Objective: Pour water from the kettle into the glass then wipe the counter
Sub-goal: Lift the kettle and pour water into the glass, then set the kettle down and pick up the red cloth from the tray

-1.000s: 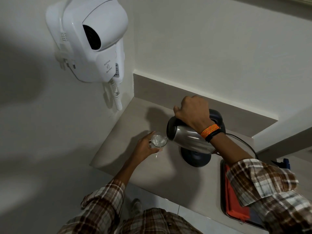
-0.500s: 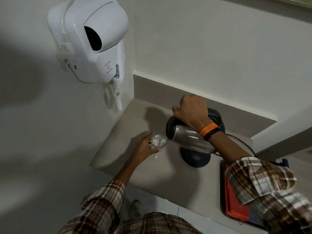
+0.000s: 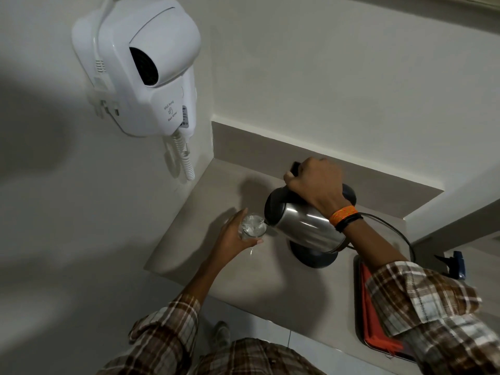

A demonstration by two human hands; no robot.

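Note:
A steel kettle (image 3: 303, 226) with a black lid is tilted to the left above the beige counter (image 3: 259, 280). My right hand (image 3: 316, 185) grips its black handle from above. The spout touches the rim of a clear glass (image 3: 253, 226), and a thin stream of water runs into it. My left hand (image 3: 232, 236) wraps around the glass from the left and holds it just above the counter. The glass holds some water.
The kettle's round black base (image 3: 313, 257) sits on the counter under the kettle, its cord (image 3: 400, 234) trailing right. A dark tray (image 3: 359, 307) with an orange-red cloth (image 3: 373, 320) lies at the right. A white wall-hung hair dryer (image 3: 146, 69) is mounted upper left. A blue object (image 3: 457, 263) is at far right.
The kettle has tipped a little further toward the glass and my right hand has risen slightly. My left hand keeps the glass in the same place.

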